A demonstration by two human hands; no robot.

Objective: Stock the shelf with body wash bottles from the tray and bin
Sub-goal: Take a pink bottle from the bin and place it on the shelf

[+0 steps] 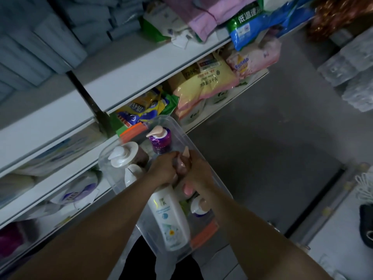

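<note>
Reaching into the clear bin (201,147), both hands meet over a white bottle (171,215): left hand (164,168) curled round its neck, right hand (198,168) closed on the pink pump. Stocking looks early: about 5 more pump bottles stand in the bin, purple bottle (161,141) far, brown bottle (129,154) left. Shelf (125,77) shows no body wash yet.

yellow-pink bags (203,81) | blue-green pack (248,27) | pink cloth (201,15) | grey floor (282,128)
</note>
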